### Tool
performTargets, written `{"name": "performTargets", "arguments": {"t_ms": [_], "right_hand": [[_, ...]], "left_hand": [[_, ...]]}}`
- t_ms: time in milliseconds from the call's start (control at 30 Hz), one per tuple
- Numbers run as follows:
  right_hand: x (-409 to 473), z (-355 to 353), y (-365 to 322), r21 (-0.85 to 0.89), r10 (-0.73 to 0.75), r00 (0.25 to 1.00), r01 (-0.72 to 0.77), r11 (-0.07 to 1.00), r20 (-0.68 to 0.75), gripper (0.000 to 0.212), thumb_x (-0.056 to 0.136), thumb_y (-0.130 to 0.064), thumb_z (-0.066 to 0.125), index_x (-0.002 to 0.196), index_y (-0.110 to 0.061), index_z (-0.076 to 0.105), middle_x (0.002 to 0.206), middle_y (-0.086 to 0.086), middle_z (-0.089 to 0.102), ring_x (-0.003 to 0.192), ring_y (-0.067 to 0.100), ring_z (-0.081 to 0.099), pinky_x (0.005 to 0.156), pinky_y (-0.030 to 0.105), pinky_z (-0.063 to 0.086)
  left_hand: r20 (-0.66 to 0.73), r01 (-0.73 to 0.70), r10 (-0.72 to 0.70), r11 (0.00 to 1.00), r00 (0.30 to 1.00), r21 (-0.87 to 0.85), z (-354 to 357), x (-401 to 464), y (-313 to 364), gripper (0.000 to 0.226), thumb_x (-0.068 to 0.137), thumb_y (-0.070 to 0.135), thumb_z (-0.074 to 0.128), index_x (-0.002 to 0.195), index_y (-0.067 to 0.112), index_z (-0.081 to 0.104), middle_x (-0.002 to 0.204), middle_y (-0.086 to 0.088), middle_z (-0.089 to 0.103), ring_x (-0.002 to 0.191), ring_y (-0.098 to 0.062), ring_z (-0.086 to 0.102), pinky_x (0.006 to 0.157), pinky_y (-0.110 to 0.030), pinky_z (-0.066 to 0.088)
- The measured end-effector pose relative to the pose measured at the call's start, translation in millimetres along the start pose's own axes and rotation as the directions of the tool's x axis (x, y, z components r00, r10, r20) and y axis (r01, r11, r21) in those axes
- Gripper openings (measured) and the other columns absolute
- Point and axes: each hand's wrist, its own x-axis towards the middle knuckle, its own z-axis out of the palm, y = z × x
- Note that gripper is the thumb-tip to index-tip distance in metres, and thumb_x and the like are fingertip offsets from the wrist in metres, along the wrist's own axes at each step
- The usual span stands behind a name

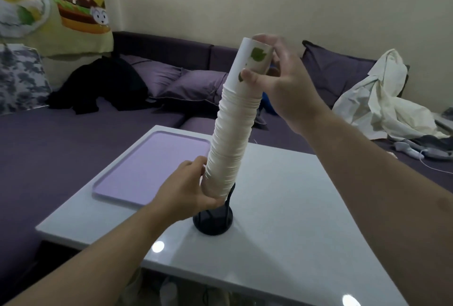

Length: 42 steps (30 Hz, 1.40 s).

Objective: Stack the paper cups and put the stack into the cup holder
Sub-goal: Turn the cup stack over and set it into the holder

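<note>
A tall stack of white paper cups, upside down and with green leaf prints on the top cup, leans to the upper right over the table. My left hand grips its lower end. My right hand pinches the top cup between thumb and fingers. Directly below the stack's lower end stands the black wire cup holder on a round base; the left hand and the stack hide most of its uprights. I cannot tell whether the stack's bottom sits inside the holder's wires.
The holder stands on a glossy white table. A lilac tray lies on the table's left part. A purple sofa with cushions, dark clothing and a white cloth wraps around behind.
</note>
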Motion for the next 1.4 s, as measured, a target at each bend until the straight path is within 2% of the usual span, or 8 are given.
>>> {"name": "performTargets", "arguments": {"t_ms": [233,367,633,1000,1100,1267,1333,1400], "right_hand": [[-15,30,21,-0.107,-0.015,0.993,0.027,0.994,0.115,0.06,0.09,-0.015,0.078,0.144,-0.018,0.052,0.114,-0.008,0.065,0.103,0.005,0.064,0.095,0.026,0.056],[-37,46,42,-0.124,-0.017,0.982,0.041,0.991,0.189,0.061,0.091,-0.015,0.075,0.146,-0.018,0.049,0.117,-0.002,0.064,0.104,0.015,0.066,0.093,0.032,0.057],[-41,50,43,-0.06,-0.031,0.99,0.039,0.997,0.139,0.064,0.09,-0.007,0.076,0.147,-0.017,0.049,0.125,-0.002,0.066,0.11,0.012,0.067,0.1,0.035,0.058],[-42,46,46,-0.073,-0.004,0.988,0.016,0.997,0.154,0.067,0.093,-0.012,0.075,0.152,-0.019,0.044,0.13,-0.002,0.064,0.117,0.014,0.065,0.102,0.035,0.057],[-45,48,47,-0.072,0.024,0.983,-0.011,0.997,0.181,0.074,0.098,-0.012,0.073,0.16,-0.023,0.033,0.124,-0.007,0.064,0.112,0.008,0.066,0.099,0.026,0.056],[-54,47,64,-0.037,0.154,0.955,-0.149,0.988,0.253,0.108,0.087,-0.027,0.084,0.168,-0.03,0.012,0.137,-0.001,0.064,0.124,0.013,0.066,0.11,0.042,0.054],[-64,43,77,-0.027,0.229,0.929,-0.231,0.973,0.292,0.114,0.079,-0.03,0.088,0.166,-0.032,0.016,0.147,-0.004,0.059,0.133,0.015,0.061,0.114,0.047,0.05],[-81,42,95,-0.027,0.316,0.898,-0.324,0.946,0.305,0.111,0.072,-0.024,0.089,0.164,-0.029,0.025,0.152,-0.004,0.053,0.138,0.016,0.056,0.115,0.044,0.049]], "left_hand": [[0.038,-0.014,0.015,1.0,0.999,-0.022,13,-4,-9,0.073,0.061,0.046,0.091,0.119,0.037,0.048,0.104,0.033,0.05,0.113,-0.007,0.042,0.087,-0.043,0.057],[0.014,-0.03,0.031,0.998,0.999,-0.055,18,-2,-15,0.074,0.063,0.046,0.09,0.121,0.039,0.047,0.107,0.033,0.052,0.111,-0.01,0.046,0.088,-0.044,0.057],[-0.053,0.008,-0.025,0.953,0.998,-0.302,24,-1,-13,0.073,0.066,0.034,0.095,0.125,0.041,0.053,0.115,0.022,0.066,0.108,0.007,0.061,0.079,-0.015,0.05],[-0.036,0.027,-0.042,0.942,0.998,-0.335,19,-1,0,0.061,0.072,0.028,0.089,0.121,0.034,0.053,0.113,0.016,0.066,0.098,0.004,0.064,0.083,-0.029,0.058],[-0.032,0.047,-0.062,0.94,0.998,-0.337,19,-2,0,0.062,0.072,0.029,0.09,0.119,0.035,0.05,0.111,0.016,0.065,0.096,0.008,0.062,0.079,-0.026,0.056],[-0.014,0.061,-0.071,0.929,0.997,-0.364,20,-5,3,0.049,0.078,0.004,0.083,0.094,0.036,0.05,0.085,0.028,0.063,0.076,0.008,0.059,0.062,-0.007,0.048],[0.025,0.102,-0.1,0.922,0.995,-0.374,20,-8,-3,0.054,0.077,0.004,0.084,0.105,0.036,0.05,0.09,0.033,0.063,0.08,0.015,0.06,0.065,-0.006,0.049],[0.086,0.179,-0.158,0.915,0.984,-0.361,19,-14,-8,0.08,0.074,0.018,0.088,0.134,0.037,0.039,0.113,0.034,0.055,0.098,0.017,0.058,0.071,-0.007,0.046]]}}
